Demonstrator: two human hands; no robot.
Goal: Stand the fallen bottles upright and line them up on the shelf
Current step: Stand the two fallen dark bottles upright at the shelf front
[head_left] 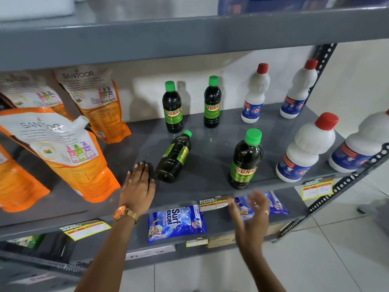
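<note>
One dark bottle with a green cap (174, 157) lies on its side on the grey shelf (206, 165), cap pointing away. My left hand (139, 186) rests flat on the shelf just left of its base, fingers apart, holding nothing. Three more dark green-capped bottles stand upright: two at the back (172, 108) (212, 103) and one near the front edge (245, 161). My right hand (251, 216) hovers open below the shelf edge, under the front bottle, slightly blurred.
White bottles with red caps stand to the right, two at the back (255, 95) (299, 91) and two in front (305, 150) (357, 148). Orange refill pouches (63, 152) lean at the left. Blue detergent packets (175, 223) lie on the shelf below. Another shelf (189, 34) hangs overhead.
</note>
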